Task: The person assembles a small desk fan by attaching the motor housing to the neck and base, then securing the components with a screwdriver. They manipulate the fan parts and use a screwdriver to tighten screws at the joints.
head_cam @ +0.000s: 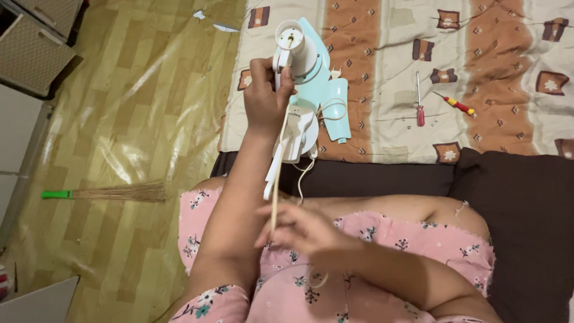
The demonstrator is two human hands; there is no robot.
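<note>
The white and pale-blue fan housing (pixel 302 66) was gripped by the left hand (pixel 263 98), held upright above the edge of the patterned blanket (pixel 388 72). A thin straw-coloured stick (pixel 278 161) was pinched between the fingers of the right hand (pixel 299 230), its upper end reaching into the housing's top opening. Two screwdrivers (pixel 420 101) were noted lying on the blanket, well apart. A broom (pixel 107 192) was seen on the floor.
</note>
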